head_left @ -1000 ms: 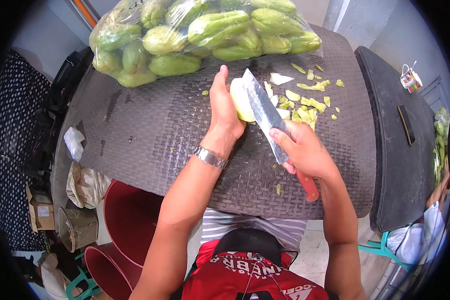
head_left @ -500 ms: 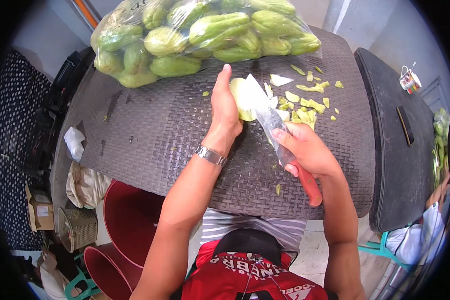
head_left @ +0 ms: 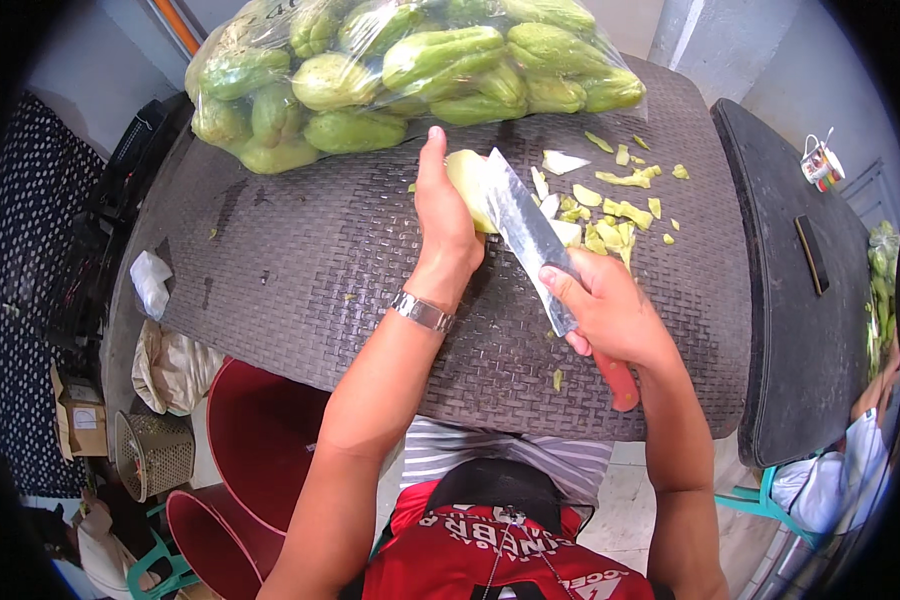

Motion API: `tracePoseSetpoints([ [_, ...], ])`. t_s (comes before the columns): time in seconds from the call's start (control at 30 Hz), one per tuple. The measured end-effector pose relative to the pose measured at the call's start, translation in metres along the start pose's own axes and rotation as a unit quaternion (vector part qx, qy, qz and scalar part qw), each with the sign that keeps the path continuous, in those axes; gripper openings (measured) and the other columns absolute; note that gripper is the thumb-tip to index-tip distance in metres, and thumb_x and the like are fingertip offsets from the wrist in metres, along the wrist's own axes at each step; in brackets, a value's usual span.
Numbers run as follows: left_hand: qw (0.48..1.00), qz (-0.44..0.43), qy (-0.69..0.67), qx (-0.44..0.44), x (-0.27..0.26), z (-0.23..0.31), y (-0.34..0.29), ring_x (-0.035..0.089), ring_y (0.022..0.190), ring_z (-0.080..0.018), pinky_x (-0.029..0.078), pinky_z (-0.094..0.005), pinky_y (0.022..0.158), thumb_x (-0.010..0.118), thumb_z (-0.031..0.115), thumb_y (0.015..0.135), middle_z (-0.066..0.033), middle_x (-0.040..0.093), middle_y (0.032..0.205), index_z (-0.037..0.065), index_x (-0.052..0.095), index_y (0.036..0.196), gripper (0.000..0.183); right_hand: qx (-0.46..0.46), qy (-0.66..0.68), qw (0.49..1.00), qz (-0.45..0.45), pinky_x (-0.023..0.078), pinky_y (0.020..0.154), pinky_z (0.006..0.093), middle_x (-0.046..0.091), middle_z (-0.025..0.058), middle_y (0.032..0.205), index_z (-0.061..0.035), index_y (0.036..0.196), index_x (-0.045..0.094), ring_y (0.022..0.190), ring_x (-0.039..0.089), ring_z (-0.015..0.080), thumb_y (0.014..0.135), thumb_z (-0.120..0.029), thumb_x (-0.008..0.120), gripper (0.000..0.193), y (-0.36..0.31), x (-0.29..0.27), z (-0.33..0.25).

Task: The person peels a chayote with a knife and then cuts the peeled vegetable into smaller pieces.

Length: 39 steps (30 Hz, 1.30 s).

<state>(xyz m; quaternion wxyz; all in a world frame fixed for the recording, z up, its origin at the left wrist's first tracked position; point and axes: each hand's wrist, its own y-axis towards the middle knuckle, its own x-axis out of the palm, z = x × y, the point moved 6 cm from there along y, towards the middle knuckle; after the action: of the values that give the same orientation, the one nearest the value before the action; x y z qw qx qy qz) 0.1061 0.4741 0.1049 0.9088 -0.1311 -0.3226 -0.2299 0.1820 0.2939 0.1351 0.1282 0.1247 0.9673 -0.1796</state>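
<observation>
My left hand (head_left: 444,212) is wrapped round a peeled pale-green chayote (head_left: 467,182), thumb pointing up; the palm hides part of it. In my right hand (head_left: 606,302) is a knife with a broad steel blade (head_left: 526,232) and a red handle (head_left: 617,382). Its blade slants up and to the left, its tip end close against the chayote's right side. Beneath and right of the blade lie green peel strips and pale slices (head_left: 610,222) on the dark woven-pattern table (head_left: 300,270).
A clear plastic bag of whole green chayotes (head_left: 410,80) fills the table's far side. On a second dark table (head_left: 785,330) at the right are a mug (head_left: 821,164) and a dark flat object (head_left: 811,255). Large red bins (head_left: 260,440) stand at lower left. Another person's arm shows at far right.
The chayote and my left hand have shifted slightly left. The knife blade has turned so that its flat face shows more, and it sits a little farther left.
</observation>
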Motion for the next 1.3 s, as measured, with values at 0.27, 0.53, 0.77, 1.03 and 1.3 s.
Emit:
tracePoseSetpoints([
  [0.27, 1.0, 0.003, 0.004, -0.023, 0.005, -0.011, -0.002, 0.068, 0.071, -0.0187, 0.055, -0.0333, 0.069, 0.049, 0.06, 0.1, -0.006, 0.069, 0.079, 0.008, 0.065, 0.087, 0.056, -0.013, 0.049, 0.999, 0.011, 0.039, 0.04, 0.0255, 0.053, 0.0008, 0.064, 0.0013, 0.102, 0.058, 0.043, 0.047, 0.008, 0.107, -0.022, 0.054, 0.024, 0.004, -0.001, 0.005],
  [0.53, 0.999, 0.018, 0.008, -0.03, 0.002, -0.009, 0.001, 0.069, 0.08, -0.0224, 0.056, -0.0353, 0.08, 0.04, 0.066, 0.101, -0.0108, 0.071, 0.084, 0.0, 0.067, 0.091, 0.072, 0.032, 0.267, 0.958, -0.096, 0.037, 0.037, 0.0237, 0.054, 0.0023, 0.065, -0.0027, 0.101, 0.055, 0.04, 0.046, 0.0081, 0.106, -0.031, 0.056, 0.029, 0.009, -0.004, 0.019],
  [0.77, 0.991, -0.063, 0.055, -0.107, 0.014, -0.021, -0.003, 0.069, 0.075, -0.0223, 0.057, -0.0358, 0.071, 0.042, 0.063, 0.102, -0.0134, 0.07, 0.085, 0.0, 0.065, 0.093, 0.067, -0.097, 0.12, 0.979, 0.136, 0.043, 0.043, 0.0277, 0.059, 0.0045, 0.067, -0.0031, 0.095, 0.057, 0.047, 0.054, 0.0115, 0.102, -0.028, 0.062, 0.027, 0.013, -0.042, 0.014],
  [1.03, 0.981, -0.161, 0.103, -0.039, 0.041, -0.039, -0.028, 0.065, 0.075, -0.0199, 0.055, -0.0344, 0.074, 0.039, 0.056, 0.107, -0.0118, 0.066, 0.083, 0.006, 0.059, 0.09, 0.056, -0.155, -0.19, 0.911, 0.33, 0.053, 0.07, 0.0449, 0.068, 0.022, 0.08, 0.0017, 0.093, 0.056, 0.075, 0.07, 0.0393, 0.081, -0.034, 0.084, 0.046, -0.006, -0.039, -0.011],
  [1.3, 0.985, -0.143, 0.063, -0.073, 0.039, -0.043, -0.032, 0.066, 0.077, -0.0192, 0.056, -0.0342, 0.074, 0.042, 0.056, 0.106, -0.0104, 0.066, 0.086, 0.007, 0.057, 0.094, 0.052, -0.221, -0.172, 0.87, 0.406, 0.055, 0.071, 0.0388, 0.074, 0.0169, 0.089, 0.001, 0.102, 0.061, 0.08, 0.074, 0.0284, 0.08, -0.024, 0.085, 0.041, -0.018, -0.046, -0.021],
])
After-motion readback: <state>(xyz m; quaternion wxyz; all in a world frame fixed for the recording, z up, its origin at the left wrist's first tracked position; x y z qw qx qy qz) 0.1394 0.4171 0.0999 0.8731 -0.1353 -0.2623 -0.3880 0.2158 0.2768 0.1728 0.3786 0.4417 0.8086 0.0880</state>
